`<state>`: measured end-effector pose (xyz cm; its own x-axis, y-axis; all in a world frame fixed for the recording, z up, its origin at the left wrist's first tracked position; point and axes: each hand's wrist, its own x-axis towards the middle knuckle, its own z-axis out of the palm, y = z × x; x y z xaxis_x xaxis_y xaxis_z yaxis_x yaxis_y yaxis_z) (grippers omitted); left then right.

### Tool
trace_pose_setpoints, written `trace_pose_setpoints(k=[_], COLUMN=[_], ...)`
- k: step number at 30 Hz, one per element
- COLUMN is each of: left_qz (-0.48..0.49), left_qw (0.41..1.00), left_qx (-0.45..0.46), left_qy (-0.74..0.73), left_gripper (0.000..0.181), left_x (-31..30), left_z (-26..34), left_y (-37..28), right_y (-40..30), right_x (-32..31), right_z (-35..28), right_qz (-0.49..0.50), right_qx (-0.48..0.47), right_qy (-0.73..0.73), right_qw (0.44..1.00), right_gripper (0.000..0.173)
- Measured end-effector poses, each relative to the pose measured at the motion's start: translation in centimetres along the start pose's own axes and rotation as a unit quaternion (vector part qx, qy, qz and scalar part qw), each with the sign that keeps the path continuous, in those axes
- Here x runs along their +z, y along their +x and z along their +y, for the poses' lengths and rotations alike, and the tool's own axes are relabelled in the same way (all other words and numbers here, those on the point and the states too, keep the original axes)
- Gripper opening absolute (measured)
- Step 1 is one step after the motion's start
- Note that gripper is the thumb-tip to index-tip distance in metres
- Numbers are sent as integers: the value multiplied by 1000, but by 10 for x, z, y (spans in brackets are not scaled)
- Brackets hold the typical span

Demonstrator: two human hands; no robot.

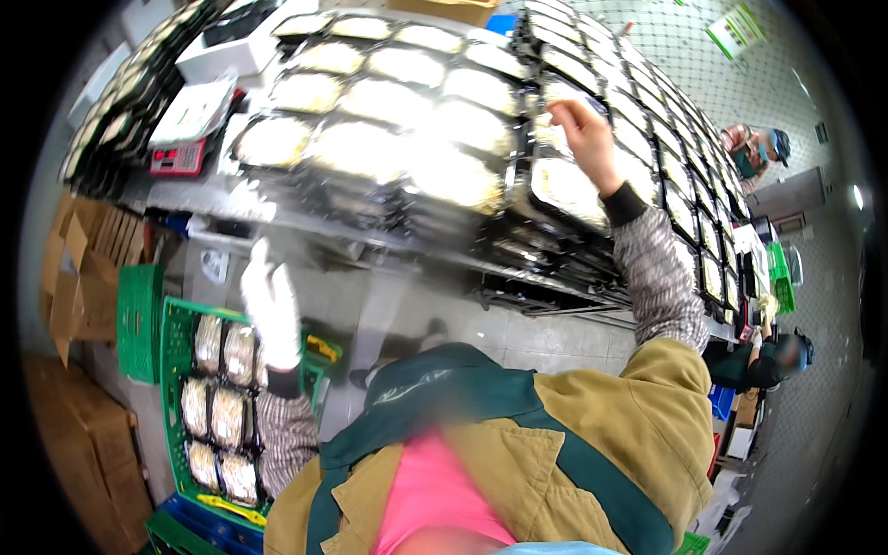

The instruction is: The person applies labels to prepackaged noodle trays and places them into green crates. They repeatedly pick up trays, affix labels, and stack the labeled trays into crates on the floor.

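Observation:
My left hand (272,309), in a white glove and blurred, is above the inner edge of a green plastic crate (168,361). Its fingers are extended with nothing visible in them. In the crate lie rows of film-wrapped black trays (227,416) with pale food inside. My bare right hand (581,139) is over the stacked trays on the metal table, fingers loosely bent and apart. I cannot tell whether it touches the tray beneath it. Near it is a wrapped tray (565,187) on top of a stack. Glare hides the contents of many trays (388,97).
A red digital scale (179,158) stands at the table's left, near a white foam box (225,52). The metal table edge (312,229) runs ahead of me. Left are green crates (139,322) and cardboard boxes (83,430). Two people (753,152) (760,361) are at the right.

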<state>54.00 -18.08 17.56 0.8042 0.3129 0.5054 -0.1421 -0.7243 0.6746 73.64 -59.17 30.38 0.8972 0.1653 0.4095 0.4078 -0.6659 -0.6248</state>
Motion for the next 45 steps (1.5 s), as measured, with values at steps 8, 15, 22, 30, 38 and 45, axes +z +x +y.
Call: trace_pose_setpoints(k=[8, 15, 22, 30, 38, 45], left_qz=[-232, -252, -231, -30, 147, 241], left_qw=[934, 965, 968, 986, 975, 952], left_qx=[263, 51, 66, -78, -164, -181], left_qy=[70, 40, -73, -141, -42, -57], left_gripper=[37, 40, 30, 32, 27, 26], left_x=[325, 338, 300, 177, 87, 53], left_z=[219, 260, 236, 181, 123, 99], left_y=[94, 108, 115, 114, 64, 31], right_y=[146, 155, 171, 197, 229, 193], right_x=[-122, -73, -48, -45, -13, -81], right_z=[298, 250, 264, 305, 400, 415], right_qz=[-26, -46, -12, -43, -240, -87], right_qx=[207, 351, 393, 375, 43, -91], right_qy=[-306, -416, -423, -331, -427, -559], right_qw=[929, 838, 816, 865, 871, 820], right_gripper=[36, 56, 49, 60, 59, 30])
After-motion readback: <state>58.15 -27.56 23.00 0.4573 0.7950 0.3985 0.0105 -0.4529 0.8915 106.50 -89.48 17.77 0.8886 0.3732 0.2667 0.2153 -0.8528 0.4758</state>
